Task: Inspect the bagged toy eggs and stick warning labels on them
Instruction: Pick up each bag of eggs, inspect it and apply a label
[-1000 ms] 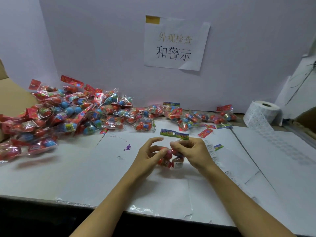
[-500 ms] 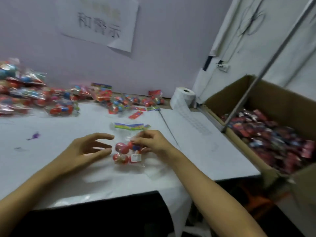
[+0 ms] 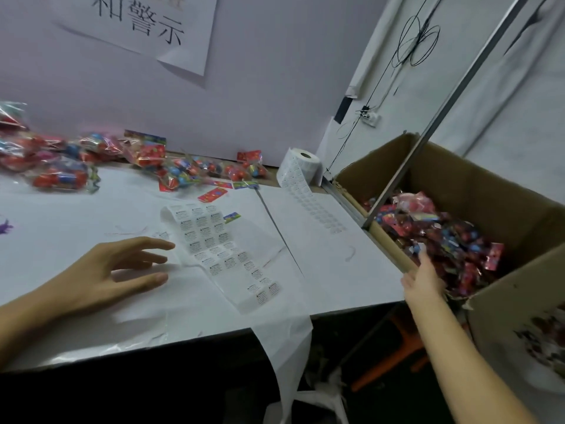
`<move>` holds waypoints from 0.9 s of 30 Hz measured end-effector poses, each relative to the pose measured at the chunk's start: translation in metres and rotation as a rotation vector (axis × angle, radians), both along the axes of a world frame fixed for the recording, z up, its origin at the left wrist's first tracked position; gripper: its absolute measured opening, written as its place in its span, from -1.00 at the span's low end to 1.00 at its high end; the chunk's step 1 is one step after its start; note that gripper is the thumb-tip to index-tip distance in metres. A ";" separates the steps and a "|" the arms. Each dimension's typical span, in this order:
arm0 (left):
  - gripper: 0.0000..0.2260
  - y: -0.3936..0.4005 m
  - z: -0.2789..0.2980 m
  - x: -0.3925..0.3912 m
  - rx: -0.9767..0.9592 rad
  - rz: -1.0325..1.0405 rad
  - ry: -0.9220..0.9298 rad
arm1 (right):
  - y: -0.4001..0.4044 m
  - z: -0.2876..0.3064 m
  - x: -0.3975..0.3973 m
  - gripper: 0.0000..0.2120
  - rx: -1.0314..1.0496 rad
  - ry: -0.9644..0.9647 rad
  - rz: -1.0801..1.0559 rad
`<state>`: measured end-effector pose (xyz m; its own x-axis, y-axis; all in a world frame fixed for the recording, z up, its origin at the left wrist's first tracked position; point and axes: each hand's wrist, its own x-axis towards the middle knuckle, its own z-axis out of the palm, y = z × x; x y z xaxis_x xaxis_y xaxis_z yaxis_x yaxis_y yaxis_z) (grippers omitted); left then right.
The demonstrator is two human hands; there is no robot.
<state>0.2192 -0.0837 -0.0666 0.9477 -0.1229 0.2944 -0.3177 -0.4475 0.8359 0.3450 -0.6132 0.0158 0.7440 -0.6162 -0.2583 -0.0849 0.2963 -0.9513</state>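
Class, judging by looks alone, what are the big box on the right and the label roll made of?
Box: corrugated cardboard, apparently; matte brown with a torn, ragged edge. Label roll: probably paper, matte white, wound on a hollow core, printed stickers trailing off it.

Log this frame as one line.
right hand: at cardboard box, grip unclear | left hand: open, beside label strip | unlabeled bags: table rear

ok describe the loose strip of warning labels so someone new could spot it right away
Start at the white table and find the open left hand resting on it. Just right of its fingertips lies the loose label strip, a curling white ribbon running diagonally toward the table's front edge. Unlike the label roll at the back, it lies flat, with black-printed stickers in rows of three.
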 end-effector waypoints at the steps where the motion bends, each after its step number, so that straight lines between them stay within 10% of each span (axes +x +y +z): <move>1: -0.41 -0.003 0.003 0.000 -0.028 -0.008 -0.007 | 0.000 -0.007 0.000 -0.66 -0.065 0.011 -0.053; 15: -0.76 0.003 0.021 -0.007 -0.314 0.340 -0.144 | 0.326 -0.027 -0.016 -0.89 -0.990 -0.507 1.263; 27: -0.82 0.055 0.020 0.010 -0.034 0.825 -0.175 | 0.455 -0.071 -0.027 -0.79 -0.613 -0.412 1.260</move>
<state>0.2290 -0.0291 -0.0463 0.6701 0.6002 0.4366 -0.0269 -0.5683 0.8224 0.3184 -0.1578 -0.0554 0.8175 0.5532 0.1602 0.3282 -0.2189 -0.9189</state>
